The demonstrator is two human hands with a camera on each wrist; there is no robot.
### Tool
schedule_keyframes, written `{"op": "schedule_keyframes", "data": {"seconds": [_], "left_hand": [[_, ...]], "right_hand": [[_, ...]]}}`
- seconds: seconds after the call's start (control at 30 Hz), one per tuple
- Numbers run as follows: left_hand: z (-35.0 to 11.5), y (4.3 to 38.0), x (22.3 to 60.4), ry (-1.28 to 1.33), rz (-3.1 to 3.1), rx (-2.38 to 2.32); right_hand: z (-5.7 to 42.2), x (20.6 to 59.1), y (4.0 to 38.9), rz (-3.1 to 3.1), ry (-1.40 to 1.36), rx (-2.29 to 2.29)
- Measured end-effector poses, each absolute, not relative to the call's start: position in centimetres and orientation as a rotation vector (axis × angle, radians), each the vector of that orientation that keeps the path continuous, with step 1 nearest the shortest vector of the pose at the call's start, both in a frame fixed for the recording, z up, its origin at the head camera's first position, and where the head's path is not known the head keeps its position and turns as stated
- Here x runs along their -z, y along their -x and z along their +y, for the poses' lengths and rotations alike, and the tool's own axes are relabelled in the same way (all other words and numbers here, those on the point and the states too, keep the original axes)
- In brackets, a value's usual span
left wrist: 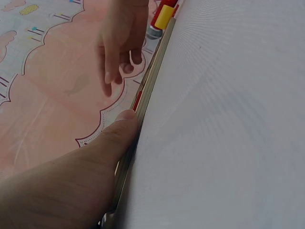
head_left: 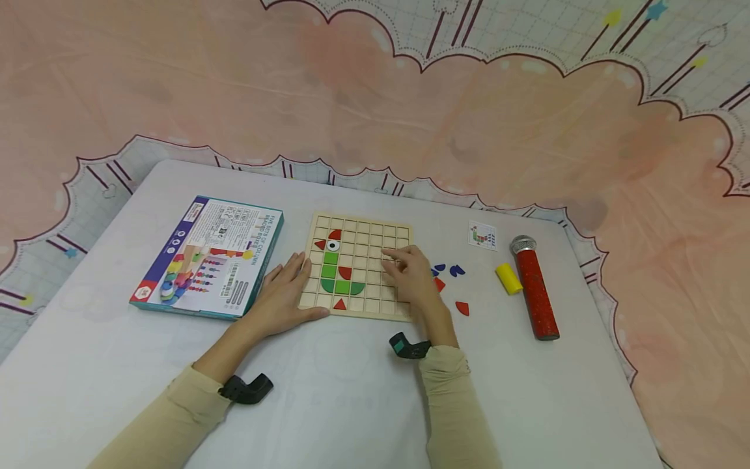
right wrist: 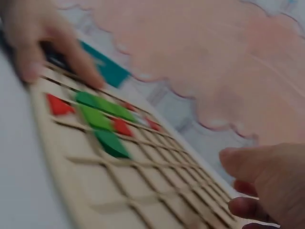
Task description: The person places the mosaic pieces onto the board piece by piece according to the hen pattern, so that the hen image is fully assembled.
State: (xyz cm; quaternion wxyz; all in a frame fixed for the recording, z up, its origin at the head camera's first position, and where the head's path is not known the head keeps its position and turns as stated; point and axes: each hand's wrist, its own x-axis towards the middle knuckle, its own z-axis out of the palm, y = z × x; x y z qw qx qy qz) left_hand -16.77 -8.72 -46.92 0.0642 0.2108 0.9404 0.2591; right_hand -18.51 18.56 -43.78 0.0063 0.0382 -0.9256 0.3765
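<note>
The square wooden grid board (head_left: 369, 260) lies on the table, holding green, red and eye-marked pieces that include a green square (head_left: 331, 258) and a red triangle (head_left: 340, 305). My left hand (head_left: 284, 296) rests at the board's left side, fingers stretched along it and thumb at the near edge. Above the board's right part hovers my right hand (head_left: 410, 277), fingers loosely bent and apart, with no piece visible between them. In the right wrist view a small dark purple patch shows under the fingers (right wrist: 248, 207) at the bottom edge; what it is cannot be made out.
Right of the board lie blue pieces (head_left: 457, 270), a red quarter piece (head_left: 463, 308) and a small printed card (head_left: 482, 235). Farther right are a yellow cylinder (head_left: 508, 279) and a red microphone (head_left: 537, 293). A boxed toy set (head_left: 211, 254) lies left of the board.
</note>
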Motion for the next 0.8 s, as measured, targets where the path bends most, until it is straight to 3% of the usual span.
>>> {"op": "schedule_keyframes", "data": {"seconds": [0.33, 0.8], "left_hand": [[-8.9, 16.9, 46.9, -0.628, 2.826, -0.763], [-8.9, 16.9, 47.1, -0.63, 2.831, -0.763]], "right_hand": [[27.6, 43.3, 17.2, -3.134, 0.155, -1.055], [29.3, 43.5, 16.8, -3.243, 0.178, -1.08]]}}
